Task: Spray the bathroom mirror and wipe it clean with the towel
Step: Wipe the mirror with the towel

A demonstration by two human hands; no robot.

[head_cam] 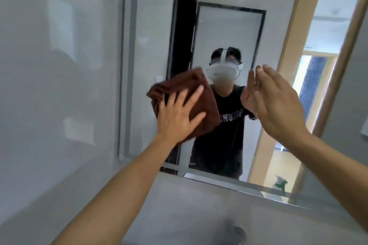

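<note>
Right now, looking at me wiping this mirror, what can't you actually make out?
- Mirror glass under the brown towel: hidden by the towel and the left hand, head view.
- Whether the right hand touches the glass: cannot tell.
- Spray bottle: only a small green-and-white reflection, low right.
- Dark object at the bottom edge: blurred.

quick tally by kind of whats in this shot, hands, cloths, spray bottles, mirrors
Hands: 2, the left hand pressing flat on the cloth, the right hand open near the glass
Cloths: 1, the brown towel
Spray bottles: 1, the green-trigger spray bottle, seen only as a reflection
Mirrors: 1, the mirror
Total: 5
</note>
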